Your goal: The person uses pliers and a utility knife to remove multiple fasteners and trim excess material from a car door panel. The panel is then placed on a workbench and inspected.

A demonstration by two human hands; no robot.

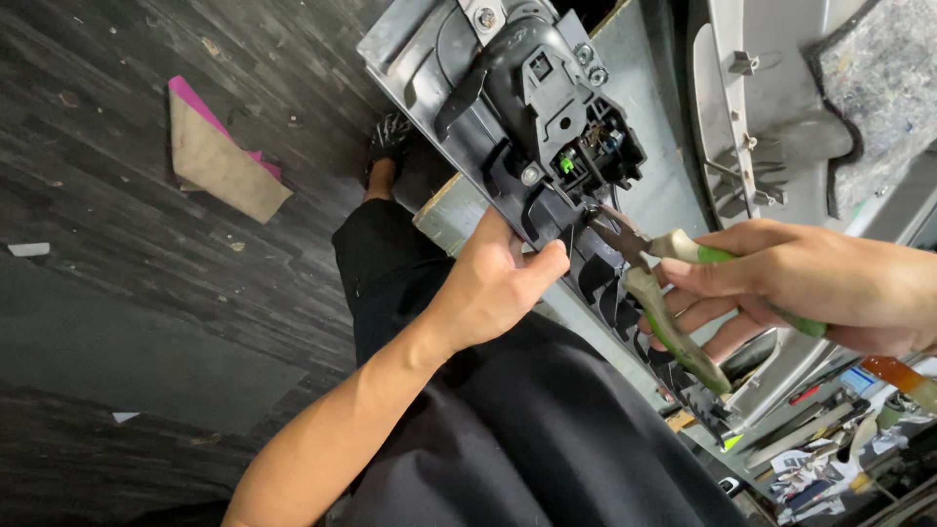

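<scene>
A grey plastic panel [410, 44] with a black switch assembly [561, 117] screwed to its back lies tilted before me. My left hand [493, 283] grips the panel's lower edge, thumb pressed against the black part. My right hand [800, 283] holds needle-nose pliers [664, 293] with worn green and cream handles. The pliers' tip touches the black assembly just below a small green connector [565, 164].
A second grey trim piece [771, 107] with felt padding [883, 78] lies at the upper right. Tools and clutter [830, 439] fill the lower right corner. A pink and tan cardboard scrap [220, 156] lies on the dark wood-look floor [117, 293]. My black clothing is below.
</scene>
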